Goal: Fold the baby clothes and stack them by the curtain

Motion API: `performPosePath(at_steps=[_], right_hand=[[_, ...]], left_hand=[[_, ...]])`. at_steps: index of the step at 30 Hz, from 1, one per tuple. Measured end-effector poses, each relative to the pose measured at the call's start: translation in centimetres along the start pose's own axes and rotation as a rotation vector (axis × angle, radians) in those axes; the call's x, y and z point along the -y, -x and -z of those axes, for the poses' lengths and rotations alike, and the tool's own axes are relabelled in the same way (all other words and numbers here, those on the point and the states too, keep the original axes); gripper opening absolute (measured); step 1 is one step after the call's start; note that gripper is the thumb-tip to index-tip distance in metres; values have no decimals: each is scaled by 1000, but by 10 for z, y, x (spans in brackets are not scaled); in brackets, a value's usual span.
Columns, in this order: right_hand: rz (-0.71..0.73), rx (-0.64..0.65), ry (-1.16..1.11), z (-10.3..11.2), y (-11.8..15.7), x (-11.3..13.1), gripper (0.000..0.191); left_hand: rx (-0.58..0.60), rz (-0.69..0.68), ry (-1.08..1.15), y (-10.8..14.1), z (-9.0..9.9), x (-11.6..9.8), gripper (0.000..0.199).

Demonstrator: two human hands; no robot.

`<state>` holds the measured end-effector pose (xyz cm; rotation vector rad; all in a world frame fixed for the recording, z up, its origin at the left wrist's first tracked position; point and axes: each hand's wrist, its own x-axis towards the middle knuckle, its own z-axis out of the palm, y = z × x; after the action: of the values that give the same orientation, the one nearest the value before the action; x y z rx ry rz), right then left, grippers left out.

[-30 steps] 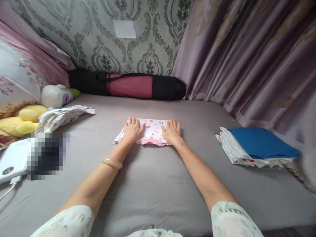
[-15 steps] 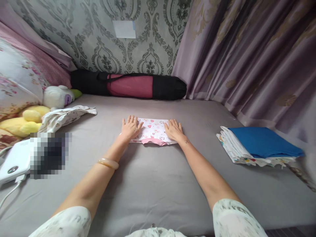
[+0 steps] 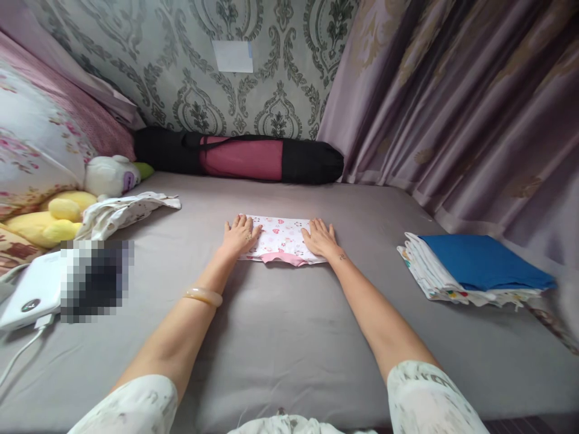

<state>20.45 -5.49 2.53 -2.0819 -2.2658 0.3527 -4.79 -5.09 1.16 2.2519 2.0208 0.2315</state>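
A folded white garment (image 3: 281,236) with pink and red prints lies flat on the grey bed sheet (image 3: 289,337). Its pink neckline edge faces me. My left hand (image 3: 240,234) rests palm down on the garment's left side, fingers spread. On the right side lies my right hand (image 3: 320,239), also flat with its fingers apart. The parts of the cloth under both palms are hidden.
A stack of folded clothes (image 3: 479,265), blue on top, sits at the right. Along the wall lies a black and red long bag (image 3: 239,158). At left are plush toys (image 3: 111,176), a crumpled cloth (image 3: 129,211) and a white power bank (image 3: 34,292) with a cable.
Both hands stay flat on the garment at nearly the same places. The whole view has shifted slightly, with things at the left appearing a little further right.
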Motion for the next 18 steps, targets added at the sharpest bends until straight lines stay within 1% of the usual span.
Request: performPosePath(at_steps=[4,7,10,12,15,18], right_hand=[[48,-66,3,1,0,14,63],[38,-54,4,-7,-1,22,62],[18,-57,26,-14,-2,23,61],[19,-63,31,-16,-3,22,61],[17,-49,25,-12,-2,21,61],[17,-45,21,-7,0,26,61]], left_hand=[[-73,-56,-59,-1,0,-14,59],[-47,-63,-71,-1,-4,-22,57],[-14,-55,-61,-1,-8,-22,55],[-21,-57,-62,-1,-9,-20,55],[-15,-57,-62,-1,-8,-18,54],[-34,-53,-83,1,-4,-26,55]])
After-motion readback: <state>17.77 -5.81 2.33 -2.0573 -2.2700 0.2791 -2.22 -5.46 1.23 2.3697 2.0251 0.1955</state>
